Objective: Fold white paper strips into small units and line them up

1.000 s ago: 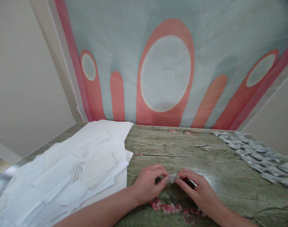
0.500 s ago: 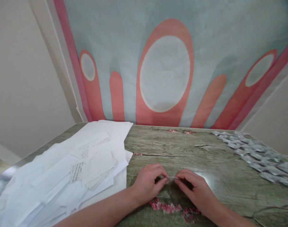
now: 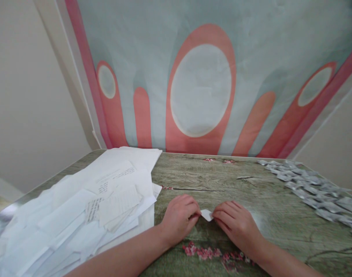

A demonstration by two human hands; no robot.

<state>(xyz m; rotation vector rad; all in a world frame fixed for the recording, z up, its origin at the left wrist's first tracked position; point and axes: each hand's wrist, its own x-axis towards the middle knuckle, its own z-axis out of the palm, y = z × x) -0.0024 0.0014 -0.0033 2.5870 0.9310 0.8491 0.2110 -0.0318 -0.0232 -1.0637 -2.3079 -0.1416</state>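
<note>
From the head camera, both hands sit low on the table [image 3: 222, 181], close to the near edge, knuckles up and fingertips turned in toward each other. Between them is a small white slip [image 3: 206, 214], a folded bit of paper. The left hand [image 3: 180, 218] has its fingers curled tight, tips pressing the slip's left edge; the right hand [image 3: 236, 225] does the same from the other side, fingers bent and narrow, pinching the right corner. So the slip is held at both ends, down against or just above the tabletop; I cannot tell if it is fully flat on the wood.

The slip looks thin and light, and I would judge it soft enough to crease at a touch and easy to tear if pulled from both ends. It would likely slide on that glossy surface, so the edges and corners, where the fingertips already are, seem the sensible places to hold it.

To the left lies a loose paper pile [image 3: 86, 204], sheets overlapping, some with printed lines, reaching almost to the left forearm. Well apart on the right, a scatter of folded pieces [image 3: 314, 188] runs along the far right edge, greyish and small. Behind the table hangs a backdrop [image 3: 201, 88] in pale blue with red arches and light ovals.
</note>
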